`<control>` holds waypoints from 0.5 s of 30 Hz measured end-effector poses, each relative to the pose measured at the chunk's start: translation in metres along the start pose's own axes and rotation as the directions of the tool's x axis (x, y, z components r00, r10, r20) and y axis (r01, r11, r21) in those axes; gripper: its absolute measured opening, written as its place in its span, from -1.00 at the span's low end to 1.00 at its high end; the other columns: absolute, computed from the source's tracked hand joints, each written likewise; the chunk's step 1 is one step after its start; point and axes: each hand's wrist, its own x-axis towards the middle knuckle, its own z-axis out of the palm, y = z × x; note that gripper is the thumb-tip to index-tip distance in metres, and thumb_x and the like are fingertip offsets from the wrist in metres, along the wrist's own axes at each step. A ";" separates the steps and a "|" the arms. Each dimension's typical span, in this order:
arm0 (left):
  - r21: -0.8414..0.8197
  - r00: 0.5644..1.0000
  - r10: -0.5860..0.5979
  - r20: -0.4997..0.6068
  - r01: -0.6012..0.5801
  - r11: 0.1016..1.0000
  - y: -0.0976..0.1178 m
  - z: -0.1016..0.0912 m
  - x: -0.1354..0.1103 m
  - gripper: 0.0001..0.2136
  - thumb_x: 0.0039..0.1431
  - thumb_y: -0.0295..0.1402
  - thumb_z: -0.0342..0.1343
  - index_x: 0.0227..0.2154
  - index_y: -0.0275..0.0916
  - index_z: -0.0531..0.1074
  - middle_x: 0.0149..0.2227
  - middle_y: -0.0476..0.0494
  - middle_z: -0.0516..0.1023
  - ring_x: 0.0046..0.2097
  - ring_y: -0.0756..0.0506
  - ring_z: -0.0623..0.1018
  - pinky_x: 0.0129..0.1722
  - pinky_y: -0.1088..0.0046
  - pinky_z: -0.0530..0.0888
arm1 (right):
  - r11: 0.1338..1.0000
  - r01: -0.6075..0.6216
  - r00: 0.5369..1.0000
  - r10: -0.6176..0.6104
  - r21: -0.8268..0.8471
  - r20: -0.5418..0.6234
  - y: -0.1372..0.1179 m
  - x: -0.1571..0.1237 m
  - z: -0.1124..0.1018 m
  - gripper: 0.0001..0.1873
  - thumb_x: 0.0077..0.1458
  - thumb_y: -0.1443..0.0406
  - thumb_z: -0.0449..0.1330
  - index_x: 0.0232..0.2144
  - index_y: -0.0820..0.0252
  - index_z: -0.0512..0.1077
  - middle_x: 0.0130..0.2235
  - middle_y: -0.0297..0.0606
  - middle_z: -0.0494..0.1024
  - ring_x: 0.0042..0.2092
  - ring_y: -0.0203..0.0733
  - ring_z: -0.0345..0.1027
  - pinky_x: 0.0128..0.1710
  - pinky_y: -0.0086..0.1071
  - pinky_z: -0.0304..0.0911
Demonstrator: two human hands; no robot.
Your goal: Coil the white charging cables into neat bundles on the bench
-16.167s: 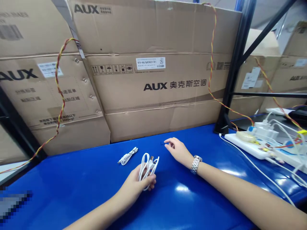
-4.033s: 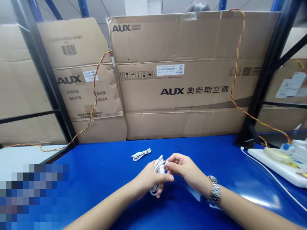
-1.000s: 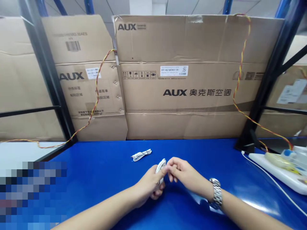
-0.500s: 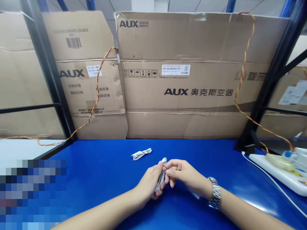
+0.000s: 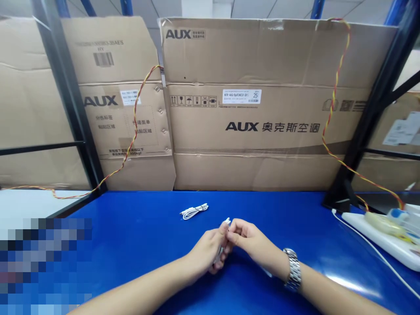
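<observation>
My left hand (image 5: 207,253) is closed round a coiled white cable (image 5: 224,228), most of which is hidden in the fist. My right hand (image 5: 246,239), a metal watch (image 5: 293,274) on its wrist, pinches the same coil at its top end, fingertips against the left thumb. Both hands hover just above the blue table (image 5: 138,245). A second white cable bundle (image 5: 194,211) lies on the table a little beyond and left of my hands.
Large AUX cardboard boxes (image 5: 262,105) stand along the table's back edge between black rack posts (image 5: 364,131). Twisted red-yellow wires (image 5: 131,144) hang across them. A white power strip (image 5: 383,236) with plugs and a white cord lies at the right.
The hands have drawn the coil tighter and lower into the left fist; less white cable shows than a second ago. The bundle on the table has stayed put.
</observation>
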 end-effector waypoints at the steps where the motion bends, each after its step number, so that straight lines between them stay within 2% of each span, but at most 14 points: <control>1: 0.021 1.000 -0.006 -0.018 0.006 1.000 0.000 0.001 0.000 -0.42 -0.09 0.23 -0.31 -0.63 -0.25 0.21 -0.72 0.12 0.14 -0.75 0.12 0.15 -0.80 0.64 0.03 | 1.000 -0.012 1.000 0.012 -0.013 0.006 0.001 0.000 -0.001 -0.73 0.00 0.14 0.13 -0.51 0.21 0.21 -0.51 -0.33 0.45 -0.47 -0.29 0.36 -0.40 -0.37 0.24; 6: 0.026 0.997 0.019 -0.070 -0.018 1.000 -0.002 0.005 -0.001 -0.39 -0.08 0.23 -0.36 -0.66 -0.27 0.24 -0.76 0.11 0.15 -0.76 0.10 0.15 -0.80 0.60 0.02 | 0.984 -0.084 0.996 0.084 -0.160 -0.007 0.003 0.000 -0.005 -0.72 -0.01 0.13 0.12 -0.53 0.23 0.25 -0.56 -0.37 0.42 -0.64 -0.43 0.17 -0.64 -0.51 0.05; 9: -0.012 0.994 0.030 -0.102 -0.031 0.999 -0.004 0.006 -0.001 -0.40 -0.06 0.21 -0.34 -0.65 -0.27 0.25 -0.76 0.11 0.16 -0.76 0.11 0.14 -0.79 0.60 0.02 | 0.965 -0.126 0.992 0.121 -0.231 -0.035 0.001 0.000 -0.005 -0.72 -0.01 0.13 0.11 -0.55 0.24 0.26 -0.59 -0.39 0.42 -0.70 -0.47 0.11 -0.70 -0.54 -0.03; 15: -0.065 0.981 0.045 -0.188 -0.058 0.996 -0.004 0.006 -0.002 -0.40 -0.04 0.19 -0.35 -0.67 -0.27 0.25 -0.77 0.09 0.19 -0.77 0.11 0.17 -0.79 0.61 0.03 | 0.962 -0.153 0.988 0.148 -0.225 -0.038 -0.009 -0.001 0.000 -0.73 -0.05 0.16 0.14 -0.59 0.26 0.31 -0.55 -0.34 0.45 -0.66 -0.45 0.16 -0.66 -0.53 0.05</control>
